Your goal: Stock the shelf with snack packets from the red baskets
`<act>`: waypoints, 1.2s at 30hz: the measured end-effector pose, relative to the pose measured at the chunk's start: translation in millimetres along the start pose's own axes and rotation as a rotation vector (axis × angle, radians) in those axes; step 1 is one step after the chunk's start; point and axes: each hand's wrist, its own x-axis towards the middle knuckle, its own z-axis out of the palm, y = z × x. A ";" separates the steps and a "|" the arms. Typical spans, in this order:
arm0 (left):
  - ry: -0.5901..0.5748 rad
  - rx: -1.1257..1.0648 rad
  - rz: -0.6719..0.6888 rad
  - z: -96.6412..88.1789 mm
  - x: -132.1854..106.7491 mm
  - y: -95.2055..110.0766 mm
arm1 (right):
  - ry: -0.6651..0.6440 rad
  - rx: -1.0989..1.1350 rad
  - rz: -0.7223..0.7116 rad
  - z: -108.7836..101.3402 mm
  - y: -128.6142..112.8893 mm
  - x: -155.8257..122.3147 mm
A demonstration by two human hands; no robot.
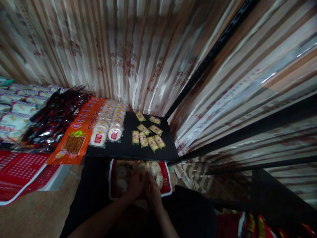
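Observation:
My left hand (135,183) and my right hand (152,190) are close together inside a red and white bag (166,181) of round pale snack packets (155,168) that sits low in front of me. The fingers of both hands curl into the packets; what they hold is too dark to make out. Above the bag lies a black shelf board (128,147) with several small yellow-green wrapped packets (148,135) loosely laid on its right half.
On the shelf to the left stand rows of round white cracker packs (109,124), orange flat packs (78,135), dark red packs (54,115) and white packs (17,112). A red printed skirt (19,172) hangs below. Striped curtain surrounds the corner; a black frame (213,49) runs diagonally.

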 end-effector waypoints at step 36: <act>0.221 -0.614 -0.016 -121.0 -25.4 -40.7 | -0.093 0.982 0.491 10.0 -171.0 40.1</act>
